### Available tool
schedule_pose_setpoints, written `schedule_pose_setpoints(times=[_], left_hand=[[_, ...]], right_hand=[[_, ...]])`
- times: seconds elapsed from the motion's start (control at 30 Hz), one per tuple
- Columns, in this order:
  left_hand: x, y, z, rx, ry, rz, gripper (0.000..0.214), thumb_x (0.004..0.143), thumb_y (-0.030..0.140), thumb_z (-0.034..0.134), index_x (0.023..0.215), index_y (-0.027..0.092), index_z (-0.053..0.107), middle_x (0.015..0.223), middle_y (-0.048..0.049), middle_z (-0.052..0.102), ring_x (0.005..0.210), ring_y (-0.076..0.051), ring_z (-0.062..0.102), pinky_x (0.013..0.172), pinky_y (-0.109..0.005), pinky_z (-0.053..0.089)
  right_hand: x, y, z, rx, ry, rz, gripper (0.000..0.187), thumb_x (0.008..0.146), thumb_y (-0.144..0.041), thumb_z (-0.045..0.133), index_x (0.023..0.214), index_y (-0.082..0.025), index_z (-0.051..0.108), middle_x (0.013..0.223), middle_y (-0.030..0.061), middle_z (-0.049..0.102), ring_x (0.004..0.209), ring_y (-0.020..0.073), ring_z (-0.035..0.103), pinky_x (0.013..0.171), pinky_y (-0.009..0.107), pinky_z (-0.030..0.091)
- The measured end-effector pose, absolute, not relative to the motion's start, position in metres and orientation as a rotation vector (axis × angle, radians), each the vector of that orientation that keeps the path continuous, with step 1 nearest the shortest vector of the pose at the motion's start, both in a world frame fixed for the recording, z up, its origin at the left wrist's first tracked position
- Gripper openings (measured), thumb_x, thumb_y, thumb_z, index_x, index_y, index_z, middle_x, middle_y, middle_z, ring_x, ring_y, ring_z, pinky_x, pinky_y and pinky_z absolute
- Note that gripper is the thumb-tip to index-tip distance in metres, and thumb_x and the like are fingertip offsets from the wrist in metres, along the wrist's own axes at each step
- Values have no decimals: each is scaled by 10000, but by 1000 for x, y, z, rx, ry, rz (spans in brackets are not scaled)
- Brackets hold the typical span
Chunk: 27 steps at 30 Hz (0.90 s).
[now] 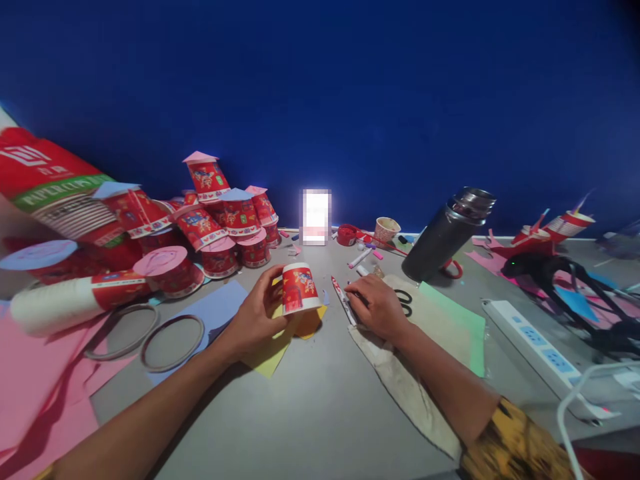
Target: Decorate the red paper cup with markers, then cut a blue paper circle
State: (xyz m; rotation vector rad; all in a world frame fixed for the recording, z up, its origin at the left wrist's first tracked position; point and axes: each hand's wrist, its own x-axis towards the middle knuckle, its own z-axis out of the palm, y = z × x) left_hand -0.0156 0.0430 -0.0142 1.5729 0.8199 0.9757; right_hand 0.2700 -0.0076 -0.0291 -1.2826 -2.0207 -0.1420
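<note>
A red printed paper cup is in my left hand, its wide rim downward and tilted slightly. The fingers wrap round its left side, above the grey table. To the right, my right hand rests low over a cream cloth bag, fingers curled against a slim red-and-white pen-shaped thing pointing away from me. The contact is partly hidden under the fingers. Beneath the cup lie a yellow paper sheet and a small orange piece.
Several red paper cups with pink and blue paper tops are stacked at left. Two rings lie on paper sheets. A dark flask, markers and a white power strip stand or lie at right. A blue wall closes the back.
</note>
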Motion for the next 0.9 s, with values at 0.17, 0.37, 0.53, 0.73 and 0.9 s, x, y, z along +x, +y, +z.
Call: schedule_pose_setpoints(times=[0.17,0.37,0.53,0.73,0.9], left_hand=[[-19,46,-14,1612,918,955,981,692,265,834,1551,278,362,1580,-196,568,1348,-367,698,1160,-617,566],[-19,46,-18,1636,925,958,950,708,304,828,1541,246,375,1524,-203,589,1330,-378,702,1144,-620,571],[-19,48,-19,1517,917,947,915,681,335,887,1431,289,363,1390,-135,668,1286,-359,737,1096,-584,610],[-20,47,-15,1446,937,922,935,655,433,977,1375,291,398,1333,-121,701,1280,-369,743,1108,-600,615],[-21,47,-16,1585,1004,992,863,683,453,967,1387,291,494,1430,-143,672,1324,-401,710,1104,-627,616]], right_hand=[[280,-5,-29,-1430,-1928,-191,174,1039,-242,652,904,-240,762,828,50,781,810,230,693,759,340,505],[281,-3,-32,-1416,-2072,-211,226,997,-113,655,1105,-248,801,1000,74,804,929,239,706,811,339,545],[272,-3,-36,-1378,-2392,-314,295,961,-103,743,1155,-310,825,1239,107,765,1045,271,662,812,360,546],[277,2,-29,-1279,-2516,-375,188,956,-84,743,1049,-238,799,1253,139,742,1064,275,635,871,385,551],[276,0,-27,-1227,-2277,-346,140,1000,-121,651,991,-232,736,1183,131,730,1027,259,645,877,378,555]])
